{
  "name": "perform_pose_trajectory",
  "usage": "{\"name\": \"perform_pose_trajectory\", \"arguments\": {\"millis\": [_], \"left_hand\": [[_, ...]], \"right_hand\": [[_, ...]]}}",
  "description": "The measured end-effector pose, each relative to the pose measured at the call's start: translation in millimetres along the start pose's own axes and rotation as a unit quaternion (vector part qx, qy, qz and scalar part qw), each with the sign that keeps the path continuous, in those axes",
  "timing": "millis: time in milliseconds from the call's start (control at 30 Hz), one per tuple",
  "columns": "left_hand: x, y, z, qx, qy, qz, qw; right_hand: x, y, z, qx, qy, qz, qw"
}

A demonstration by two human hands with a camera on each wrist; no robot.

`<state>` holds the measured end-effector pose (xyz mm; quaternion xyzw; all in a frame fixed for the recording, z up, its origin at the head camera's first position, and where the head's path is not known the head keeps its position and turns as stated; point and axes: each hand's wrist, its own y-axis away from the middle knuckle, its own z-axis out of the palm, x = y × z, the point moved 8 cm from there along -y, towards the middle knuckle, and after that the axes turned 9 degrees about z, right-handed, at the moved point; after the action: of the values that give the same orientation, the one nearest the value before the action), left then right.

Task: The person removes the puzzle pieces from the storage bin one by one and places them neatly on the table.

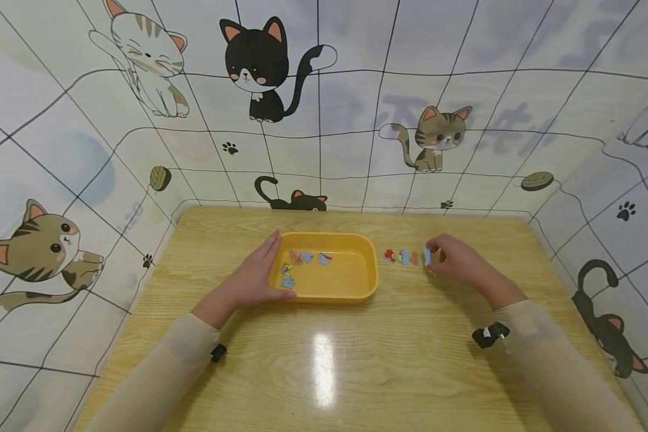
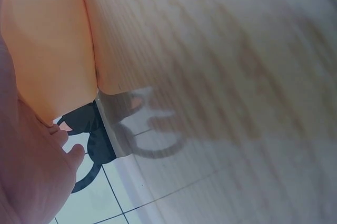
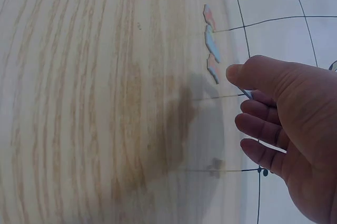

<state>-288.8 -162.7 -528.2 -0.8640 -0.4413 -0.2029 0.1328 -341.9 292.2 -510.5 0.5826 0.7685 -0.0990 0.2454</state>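
My left hand (image 1: 254, 273) holds the left end of a yellow tray (image 1: 364, 295), its fingers along the side wall and its thumb at the front rim. Several small, flat, colourful puzzle pieces (image 1: 288, 281) lie inside, mostly towards the left. On the right, my right hand (image 1: 459, 259) pinches a light blue puzzle piece (image 1: 427, 256) between thumb and fingers. Only a thin edge of that piece shows in the right wrist view. Just left of it, a short row of puzzle pieces (image 1: 404, 257) in red, yellow, blue and orange lies on the table.
The wooden table (image 1: 324, 354) meets walls covered in a cat pattern at the back and both sides. Light glares off the table in front of the tray. A black wrist device (image 1: 490, 335) sits at the right cuff.
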Motion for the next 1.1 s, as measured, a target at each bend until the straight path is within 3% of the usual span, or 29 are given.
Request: {"name": "perform_pose_trajectory", "arguments": {"millis": [333, 600, 1100], "left_hand": [[-5.2, -2.9, 4.1, 0.025, 0.026, 0.027, 0.999], [1.9, -1.6, 0.0, 0.004, 0.004, 0.002, 1.0], [0.1, 0.5, 0.0, -0.004, 0.002, -0.003, 1.0]], "right_hand": [[6, -5.4, 9, 0.001, 0.011, -0.011, 0.9999], [7, -8.7, 14, -0.015, -0.003, -0.003, 0.9999], [19, -10.0, 19, -0.041, -0.042, 0.016, 0.9981]]}}
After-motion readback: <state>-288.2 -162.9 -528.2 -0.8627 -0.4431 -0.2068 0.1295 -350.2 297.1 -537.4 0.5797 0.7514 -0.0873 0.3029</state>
